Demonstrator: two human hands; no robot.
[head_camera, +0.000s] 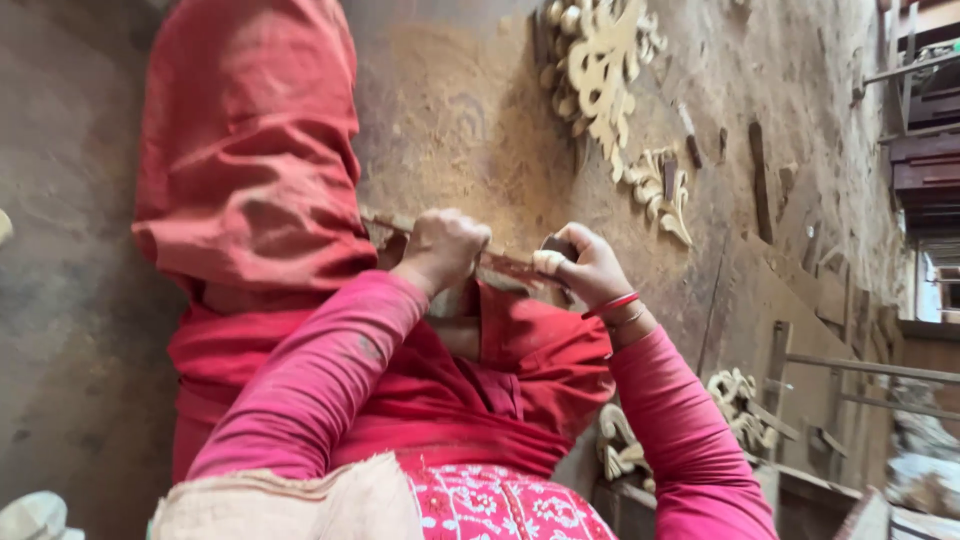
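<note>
Both fists are closed on the long wooden strip (505, 265) lying crosswise over the lap, left hand (443, 250) mid-length, right hand (588, 265) at its end.

Left hand (443, 249) and right hand (588, 265) grip a narrow wooden strip (500, 262) above a sawdust-covered floor (450, 110).
</note>
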